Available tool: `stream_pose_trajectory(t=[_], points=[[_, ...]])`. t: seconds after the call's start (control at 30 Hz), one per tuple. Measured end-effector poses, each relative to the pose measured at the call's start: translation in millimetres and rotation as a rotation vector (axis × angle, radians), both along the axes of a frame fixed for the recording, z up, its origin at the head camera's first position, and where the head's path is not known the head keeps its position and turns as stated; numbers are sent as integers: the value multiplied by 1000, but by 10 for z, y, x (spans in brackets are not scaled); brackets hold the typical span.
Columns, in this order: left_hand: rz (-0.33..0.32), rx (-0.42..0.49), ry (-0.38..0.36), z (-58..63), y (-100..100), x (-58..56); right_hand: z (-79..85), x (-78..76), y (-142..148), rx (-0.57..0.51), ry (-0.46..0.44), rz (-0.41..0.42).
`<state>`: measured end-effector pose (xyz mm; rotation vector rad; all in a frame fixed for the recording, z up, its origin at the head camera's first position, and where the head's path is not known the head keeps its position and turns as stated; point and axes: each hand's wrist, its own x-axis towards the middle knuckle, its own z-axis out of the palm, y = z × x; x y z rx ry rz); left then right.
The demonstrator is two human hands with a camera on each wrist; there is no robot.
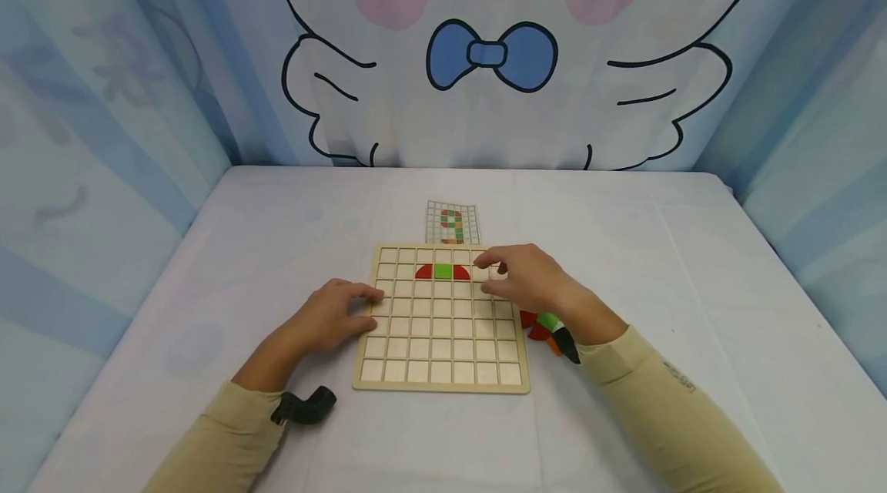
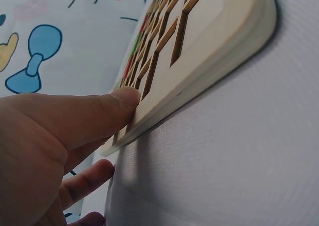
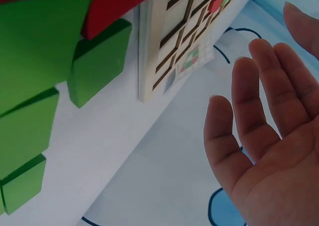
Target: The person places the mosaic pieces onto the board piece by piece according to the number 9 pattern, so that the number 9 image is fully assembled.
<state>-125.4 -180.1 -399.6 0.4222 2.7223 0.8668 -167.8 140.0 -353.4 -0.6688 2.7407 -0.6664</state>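
A square wooden grid board (image 1: 441,348) lies on the table. In its second row from the top a green square (image 1: 443,271) sits between a red rounded piece (image 1: 424,273) on the left and another red rounded piece (image 1: 460,273) on the right. My left hand (image 1: 333,316) rests at the board's left edge; in the left wrist view its thumb (image 2: 94,113) touches the wooden rim. Over the board's upper right part hovers my right hand (image 1: 533,281), fingers apart. Nothing shows between its fingers (image 3: 246,99) in the right wrist view.
Loose pieces (image 1: 546,321), red, green and orange, lie by the board's right edge, partly behind the right forearm. A printed grid card (image 1: 435,225) with a coloured pattern lies behind the board. Curtains (image 1: 485,131) bound the table (image 1: 610,208) at the back and sides.
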Motion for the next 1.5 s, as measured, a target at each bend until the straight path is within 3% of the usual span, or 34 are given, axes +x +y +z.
stream_pose_trajectory(t=[0.8, 1.5], points=[[0, 5, -5, -7, -9, 0, -64, 96, 453, 27, -33, -136], [-1, 5, -5, 4, -5, 8, -155, 105, 590, 69, -49, -147]])
